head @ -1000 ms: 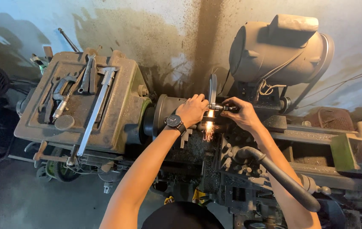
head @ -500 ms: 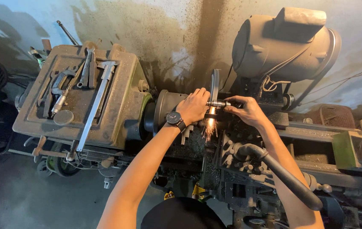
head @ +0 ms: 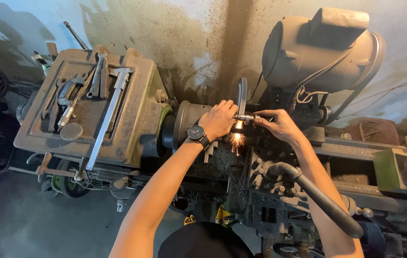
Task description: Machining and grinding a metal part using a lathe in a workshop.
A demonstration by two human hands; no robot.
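Orange-white sparks (head: pixel 236 141) spray downward from a short, silvery metal rod (head: pixel 245 117) held level between both hands, in front of a thin grey grinding disc (head: pixel 242 95) seen edge-on. The rod's long axis runs left to right, across the disc. Left hand (head: pixel 218 119), black wristwatch (head: pixel 196 134) on the wrist, sits knuckles-up over the rod's left end; its fingers (head: pixel 227 106) are curled together, and whether they pinch the rod or only steady it cannot be told. Right hand (head: pixel 277 125) comes in from the other side, thumb and forefinger pinching the rod's right end. Both hands are equally near; the rod lies directly between them, just above the sparks.

Surroundings: worn olive-green cast-metal lathe headstock (head: pixel 132 124) to the left, its flat top carrying a long steel vernier caliper (head: pixel 110 112), a micrometer and wrenches (head: pixel 67 102). Dull grey drum-shaped electric motor (head: pixel 322 52) above right. Black ribbed flexible hose (head: pixel 318 196) curves below the right forearm. Stained, sooty plaster wall (head: pixel 203 43) behind.
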